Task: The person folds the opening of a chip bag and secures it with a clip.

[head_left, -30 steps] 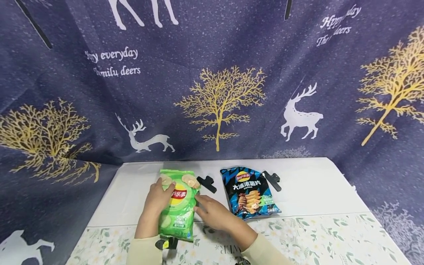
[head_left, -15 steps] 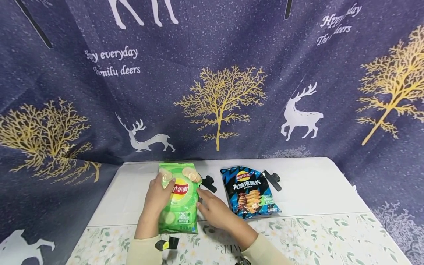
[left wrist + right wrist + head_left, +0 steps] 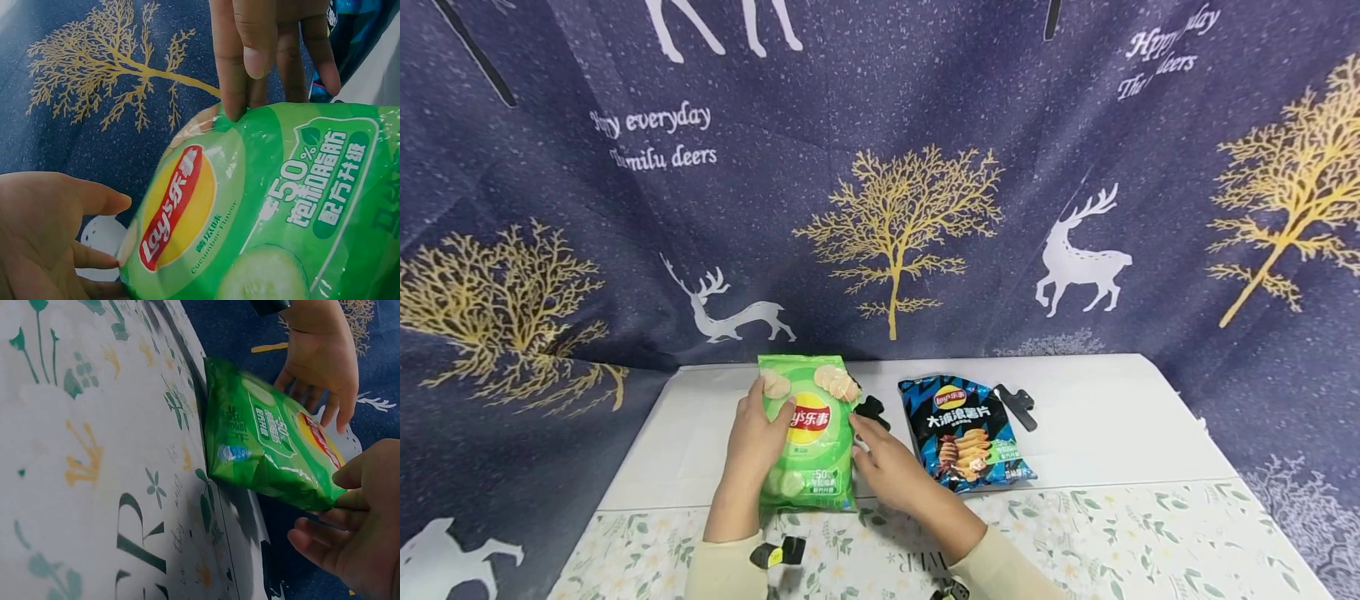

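A green bag of cucumber-flavor potato chips (image 3: 808, 458) stands tilted back on its lower edge, its printed front facing up toward the head camera. My left hand (image 3: 754, 437) grips its left side, with the thumb over the front in the head view. On the opposite side, my right hand (image 3: 889, 473) holds the edge between thumb and fingers, as the right wrist view shows with the chip bag (image 3: 262, 440). The left wrist view has the bag's front (image 3: 250, 200) close up, between both hands. Some fingertips are hidden behind the bag.
A black-and-blue chip bag (image 3: 958, 437) lies right of my right hand. One black clip (image 3: 871, 408) is partly covered behind the green bag; another black clip (image 3: 1019, 407) lies beside the blue bag. A dark printed curtain (image 3: 925, 275) hangs behind the table (image 3: 1112, 450).
The green chip bag has shifted up and away from me, its lower edge farther from the front. Both hands have stayed at its sides, the right moving slightly with it.
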`<action>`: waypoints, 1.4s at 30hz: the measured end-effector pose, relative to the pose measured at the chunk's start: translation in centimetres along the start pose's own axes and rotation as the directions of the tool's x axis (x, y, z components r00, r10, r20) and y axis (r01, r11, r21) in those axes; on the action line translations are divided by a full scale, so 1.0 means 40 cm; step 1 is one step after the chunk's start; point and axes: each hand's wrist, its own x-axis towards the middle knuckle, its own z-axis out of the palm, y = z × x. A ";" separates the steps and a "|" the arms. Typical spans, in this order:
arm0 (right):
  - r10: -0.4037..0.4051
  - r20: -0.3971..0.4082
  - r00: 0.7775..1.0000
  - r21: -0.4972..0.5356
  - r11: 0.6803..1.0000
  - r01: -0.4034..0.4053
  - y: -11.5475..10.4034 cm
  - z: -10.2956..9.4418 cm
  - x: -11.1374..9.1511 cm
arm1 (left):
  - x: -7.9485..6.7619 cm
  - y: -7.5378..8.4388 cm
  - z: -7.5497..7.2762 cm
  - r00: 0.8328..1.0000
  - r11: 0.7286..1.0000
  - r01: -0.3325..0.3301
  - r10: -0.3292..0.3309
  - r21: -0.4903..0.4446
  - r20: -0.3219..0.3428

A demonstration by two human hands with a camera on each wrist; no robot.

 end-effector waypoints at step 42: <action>-0.141 -0.157 0.978 0.161 0.973 0.166 0.017 -0.024 0.008 | -0.028 0.039 -0.002 0.975 0.943 -0.103 0.032 -0.316 -0.221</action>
